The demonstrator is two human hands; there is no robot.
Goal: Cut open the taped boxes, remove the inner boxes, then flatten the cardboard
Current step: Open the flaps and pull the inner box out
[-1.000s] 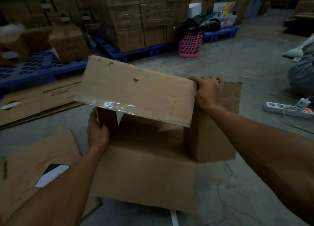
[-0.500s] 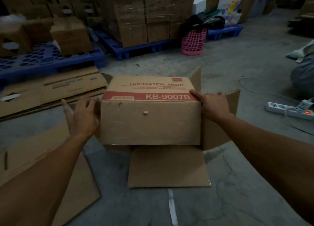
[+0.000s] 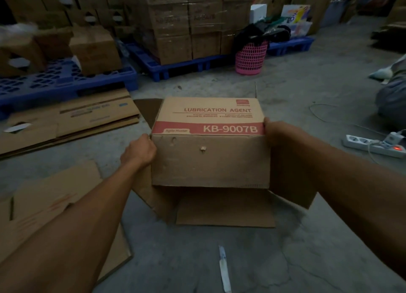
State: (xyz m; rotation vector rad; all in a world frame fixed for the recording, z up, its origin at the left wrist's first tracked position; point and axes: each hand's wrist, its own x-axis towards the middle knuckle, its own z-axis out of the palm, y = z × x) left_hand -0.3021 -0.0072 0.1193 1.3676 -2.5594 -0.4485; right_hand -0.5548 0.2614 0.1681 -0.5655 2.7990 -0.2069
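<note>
Flat cardboard [image 3: 66,121] left of the KB-9007B box [image 3: 209,143]. Left hand [image 3: 138,150] gripping its left edge, right hand [image 3: 279,136] its right. Box on the floor, flaps open below. Opened already; still needs flattening.

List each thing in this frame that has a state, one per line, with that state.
Printed box: on the floor, bottom flaps splayed open, held from both sides.
Left hand: grip on the box's left edge.
Right hand: grip on the box's right side.
Power strip: switch light glowing red, one plug in.
Flattened cardboard: stacked flat on the floor.
Pink basket: upright, dark cloth draped over it.
</note>
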